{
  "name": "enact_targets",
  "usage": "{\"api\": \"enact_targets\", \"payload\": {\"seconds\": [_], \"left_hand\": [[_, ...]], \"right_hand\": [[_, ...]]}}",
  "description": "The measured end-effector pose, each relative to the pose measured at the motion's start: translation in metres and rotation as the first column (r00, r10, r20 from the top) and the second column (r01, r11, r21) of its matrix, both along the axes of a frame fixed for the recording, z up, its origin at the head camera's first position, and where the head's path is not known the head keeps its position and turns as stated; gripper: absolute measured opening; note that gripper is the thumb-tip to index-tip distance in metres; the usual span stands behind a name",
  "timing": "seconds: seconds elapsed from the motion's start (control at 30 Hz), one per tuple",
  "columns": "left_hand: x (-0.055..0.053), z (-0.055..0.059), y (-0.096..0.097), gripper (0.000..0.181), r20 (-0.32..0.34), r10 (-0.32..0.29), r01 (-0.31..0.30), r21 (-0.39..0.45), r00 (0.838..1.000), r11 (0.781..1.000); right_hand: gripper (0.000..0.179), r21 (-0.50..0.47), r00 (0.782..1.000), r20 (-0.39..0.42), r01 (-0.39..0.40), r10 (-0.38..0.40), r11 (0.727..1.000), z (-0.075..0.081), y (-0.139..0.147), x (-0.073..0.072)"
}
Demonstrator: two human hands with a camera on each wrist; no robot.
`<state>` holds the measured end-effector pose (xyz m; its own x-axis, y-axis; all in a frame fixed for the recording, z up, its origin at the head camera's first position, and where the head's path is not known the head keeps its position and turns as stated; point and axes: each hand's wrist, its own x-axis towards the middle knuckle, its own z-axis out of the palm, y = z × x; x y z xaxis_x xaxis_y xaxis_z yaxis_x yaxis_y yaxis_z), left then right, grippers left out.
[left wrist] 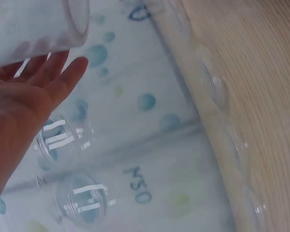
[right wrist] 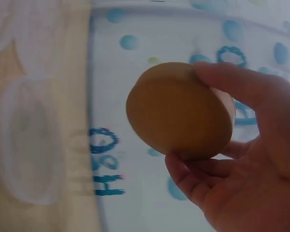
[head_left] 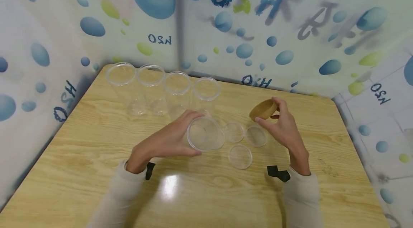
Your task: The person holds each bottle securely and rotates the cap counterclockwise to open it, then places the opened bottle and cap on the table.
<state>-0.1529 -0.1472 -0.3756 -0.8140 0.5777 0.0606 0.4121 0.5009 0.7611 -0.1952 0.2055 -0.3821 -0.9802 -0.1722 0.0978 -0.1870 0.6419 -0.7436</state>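
Observation:
My left hand grips a clear plastic jar from its left side, the round rim facing up toward the head camera. The left wrist view shows the fingers lying along the wall of this jar. In my right hand is a golden-brown round lid, held tilted by its edge between thumb and fingers. Its flat face fills the middle of the right wrist view. The lid is apart from the jar, to its right.
Several clear jars stand in a row at the back left, the nearest jar just beyond my left hand. Thin clear discs lie on the wooden table between my hands. A patterned wall rises behind the table.

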Motion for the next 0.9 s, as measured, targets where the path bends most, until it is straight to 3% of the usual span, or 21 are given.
{"api": "enact_targets", "payload": {"seconds": [0.17,0.47,0.7,0.9], "left_hand": [[0.003,-0.001,-0.025,0.095,0.095,0.028,-0.026,-0.019,0.995,0.999],[-0.002,-0.020,-0.049,0.097,0.237,0.034,-0.031,-0.014,0.971,0.999],[-0.009,-0.032,-0.054,0.095,0.281,0.087,-0.088,-0.009,0.956,0.996],[-0.010,-0.035,-0.059,0.100,0.241,0.117,-0.111,-0.035,0.964,0.993]], "right_hand": [[0.085,-0.016,0.991,0.131,0.034,-0.031,0.999,-0.021,-0.008,-0.011],[0.080,0.011,0.976,0.196,0.099,-0.099,0.995,-0.045,-0.017,-0.018],[0.103,0.131,0.952,0.264,0.123,-0.154,0.984,-0.051,-0.017,-0.022],[0.092,0.218,0.963,0.233,0.084,-0.135,0.972,-0.057,-0.019,-0.027]]}}
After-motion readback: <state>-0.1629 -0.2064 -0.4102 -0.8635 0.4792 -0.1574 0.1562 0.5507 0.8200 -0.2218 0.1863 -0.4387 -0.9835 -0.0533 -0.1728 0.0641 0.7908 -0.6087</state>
